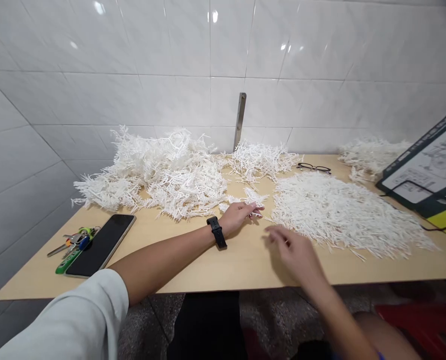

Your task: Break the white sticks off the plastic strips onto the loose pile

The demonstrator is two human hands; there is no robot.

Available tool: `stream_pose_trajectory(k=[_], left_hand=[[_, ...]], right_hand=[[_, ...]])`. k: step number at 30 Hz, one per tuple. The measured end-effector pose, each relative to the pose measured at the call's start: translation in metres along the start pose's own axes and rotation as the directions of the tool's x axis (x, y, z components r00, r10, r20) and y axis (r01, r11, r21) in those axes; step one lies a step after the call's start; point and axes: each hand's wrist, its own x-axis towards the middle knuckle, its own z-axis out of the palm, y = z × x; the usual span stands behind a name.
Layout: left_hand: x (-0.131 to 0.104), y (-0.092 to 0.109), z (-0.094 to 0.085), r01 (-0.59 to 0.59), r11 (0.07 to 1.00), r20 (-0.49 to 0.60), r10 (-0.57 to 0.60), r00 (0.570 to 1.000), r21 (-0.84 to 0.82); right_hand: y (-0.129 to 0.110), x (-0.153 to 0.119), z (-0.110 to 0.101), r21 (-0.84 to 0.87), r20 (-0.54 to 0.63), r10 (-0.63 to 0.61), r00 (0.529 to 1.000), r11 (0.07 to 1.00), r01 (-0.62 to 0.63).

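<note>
My left hand [240,218], with a black watch [216,232] on its wrist, pinches a small white branched plastic piece [258,214] just above the table. More of these pieces lie right behind its fingers. To the right, my right hand [292,247] hovers over the table's front part, slightly blurred, with its fingers curled together. Whether anything is between them I cannot make out. Beyond it spreads a flat pile of short white plastic sticks [339,210]. A tall, tangled heap of white branched pieces [166,170] fills the back left.
A smaller white heap [262,159] lies by the tiled wall, near eyeglasses [314,168]. At left, keys [74,242] rest against a phone [100,245]. A printed box [429,160] leans at right before another white pile [373,155]. A metal bar [240,120] stands against the wall.
</note>
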Motion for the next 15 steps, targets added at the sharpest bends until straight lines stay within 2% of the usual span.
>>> stream_pose_trajectory(k=[2, 3, 5, 8, 10, 12, 15], left_hand=[[-0.002, 0.0, 0.0, -0.046, 0.992, 0.001, 0.046, 0.999, 0.117], [-0.003, 0.001, 0.0, -0.064, 0.984, 0.002, 0.065, 0.998, 0.165], [-0.004, 0.002, 0.0, -0.086, 0.975, 0.009, 0.086, 0.996, 0.203], [-0.005, 0.002, 0.0, -0.078, 0.98, 0.05, 0.069, 0.996, 0.181], [-0.006, 0.0, -0.001, -0.061, 0.983, 0.102, 0.044, 0.994, 0.171], [-0.006, -0.002, -0.003, -0.072, 0.986, 0.179, 0.045, 0.983, 0.148], [-0.007, -0.002, -0.004, -0.118, 0.988, 0.269, 0.087, 0.959, 0.102]], right_hand=[[0.017, 0.023, -0.025, -0.26, -0.172, -0.048, 0.984, 0.965, 0.002], [0.023, 0.033, -0.034, -0.317, -0.218, -0.086, 0.972, 0.948, 0.013], [0.028, 0.045, -0.044, -0.295, -0.231, -0.091, 0.969, 0.955, 0.019], [0.022, 0.045, -0.039, -0.074, -0.062, -0.014, 0.998, 0.997, 0.009], [0.015, 0.041, -0.029, 0.016, 0.06, -0.003, 0.998, 1.0, 0.002], [0.011, 0.038, -0.02, 0.055, 0.125, 0.003, 0.992, 0.998, -0.009], [0.011, 0.037, -0.009, 0.107, 0.157, -0.016, 0.987, 0.994, -0.001]])
